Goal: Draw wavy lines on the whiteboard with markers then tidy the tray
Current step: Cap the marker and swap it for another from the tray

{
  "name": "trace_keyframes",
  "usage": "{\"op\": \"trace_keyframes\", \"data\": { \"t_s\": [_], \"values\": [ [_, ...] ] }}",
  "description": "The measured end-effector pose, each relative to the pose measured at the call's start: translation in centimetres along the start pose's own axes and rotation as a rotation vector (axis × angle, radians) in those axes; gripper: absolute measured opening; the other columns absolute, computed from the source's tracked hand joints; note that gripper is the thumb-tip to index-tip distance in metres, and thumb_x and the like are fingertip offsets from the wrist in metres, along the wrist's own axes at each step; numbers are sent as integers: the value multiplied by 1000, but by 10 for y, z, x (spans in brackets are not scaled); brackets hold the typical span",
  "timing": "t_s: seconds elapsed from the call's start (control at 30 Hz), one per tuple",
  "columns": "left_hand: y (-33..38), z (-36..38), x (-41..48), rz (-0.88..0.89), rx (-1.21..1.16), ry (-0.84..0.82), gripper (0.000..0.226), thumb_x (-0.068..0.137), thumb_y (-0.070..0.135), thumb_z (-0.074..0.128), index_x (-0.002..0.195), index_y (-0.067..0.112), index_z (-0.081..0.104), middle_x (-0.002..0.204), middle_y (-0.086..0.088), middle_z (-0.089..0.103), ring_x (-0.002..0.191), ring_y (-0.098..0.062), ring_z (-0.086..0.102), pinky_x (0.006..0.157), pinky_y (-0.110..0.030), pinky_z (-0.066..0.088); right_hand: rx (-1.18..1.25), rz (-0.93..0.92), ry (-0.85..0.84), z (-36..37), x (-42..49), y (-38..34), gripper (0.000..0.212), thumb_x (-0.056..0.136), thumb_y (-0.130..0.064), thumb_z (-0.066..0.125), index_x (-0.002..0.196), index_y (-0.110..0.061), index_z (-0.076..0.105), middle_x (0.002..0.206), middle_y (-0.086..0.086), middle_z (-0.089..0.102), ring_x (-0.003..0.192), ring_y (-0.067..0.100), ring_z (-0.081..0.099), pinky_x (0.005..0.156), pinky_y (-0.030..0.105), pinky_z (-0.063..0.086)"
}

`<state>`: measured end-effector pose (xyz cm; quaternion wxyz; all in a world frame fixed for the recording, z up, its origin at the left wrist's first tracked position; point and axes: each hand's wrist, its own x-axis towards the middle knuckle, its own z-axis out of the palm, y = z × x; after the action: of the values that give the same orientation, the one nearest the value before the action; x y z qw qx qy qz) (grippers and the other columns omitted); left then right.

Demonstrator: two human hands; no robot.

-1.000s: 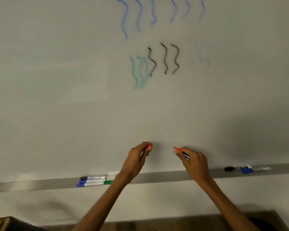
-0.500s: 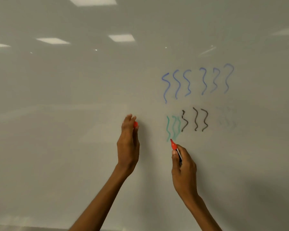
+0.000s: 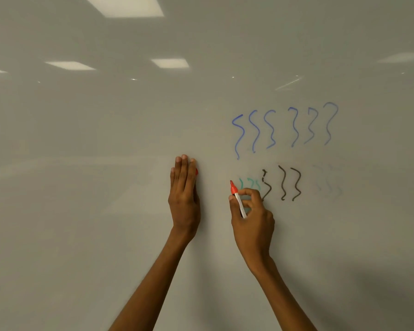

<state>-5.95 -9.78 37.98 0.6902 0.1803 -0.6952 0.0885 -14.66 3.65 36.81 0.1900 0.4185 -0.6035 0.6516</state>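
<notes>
Red marker raised, uncapped, ready to draw

Both hands have risen from the tray: right hand (image 3: 251, 218) pinches the red marker (image 3: 237, 198) at 9 o'clock of the green waves (image 3: 250, 183); left hand (image 3: 184, 194), fingers straight, tucks the red cap (image 3: 196, 172) against the whiteboard (image 3: 93, 163).

this looks like an office or meeting room: a large glossy whiteboard (image 3: 105, 211) fills the view, and its surface reflects rectangular ceiling light panels (image 3: 170, 63) of the recessed kind. wavy marker lines (image 3: 285, 127) in several colours sit on the board.
</notes>
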Motion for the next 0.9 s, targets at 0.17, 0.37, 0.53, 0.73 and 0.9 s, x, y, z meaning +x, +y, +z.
{"op": "trace_keyframes", "data": {
  "t_s": [0.17, 0.37, 0.53, 0.73, 0.9],
  "values": [
    [-5, 3, 0, 15, 14, 35, 49, 92, -18, 47, 139, -5, 45, 150, -18, 37, 143, -31, 32, 118, -47, 27, -40, -61, 35, 8, 1, 1, 17, 87, -35, 68, 96, -22, 64, 69, -6, 66, 53, 11, 59, 47, 33, 54],
    [-6, 2, 0, 22, 9, 43, 39, 99, -5, 46, 138, -4, 46, 148, -18, 40, 142, -31, 35, 117, -48, 29, -1, -38, 85, 8, -13, 11, 14, 88, -29, 68, 82, -16, 66, 59, -6, 59, 46, 12, 51, 42, 35, 48],
    [-4, 1, 0, 16, -2, 34, 38, 100, -3, 46, 138, -4, 46, 148, -18, 40, 142, -30, 34, 118, -46, 27, 30, 52, 56, 5, -37, 28, 10, 86, -27, 70, 82, -17, 68, 64, -10, 64, 53, 10, 58, 47, 38, 51],
    [-3, -2, -1, 13, -6, 13, 39, 100, -3, 46, 139, -4, 46, 149, -18, 39, 143, -30, 32, 119, -45, 26, 14, 119, -23, -3, -50, 27, 8, 83, -23, 75, 82, -18, 69, 69, -9, 69, 61, 6, 64, 55, 38, 58],
    [-7, -7, -2, 35, -4, -32, 44, 98, -7, 44, 142, -3, 41, 151, -17, 36, 145, -28, 27, 120, -42, 22, 46, -4, 19, 5, -13, -7, 9, 86, -25, 72, 87, -16, 70, 80, -6, 73, 69, 9, 68, 58, 32, 58]
  ]
}}
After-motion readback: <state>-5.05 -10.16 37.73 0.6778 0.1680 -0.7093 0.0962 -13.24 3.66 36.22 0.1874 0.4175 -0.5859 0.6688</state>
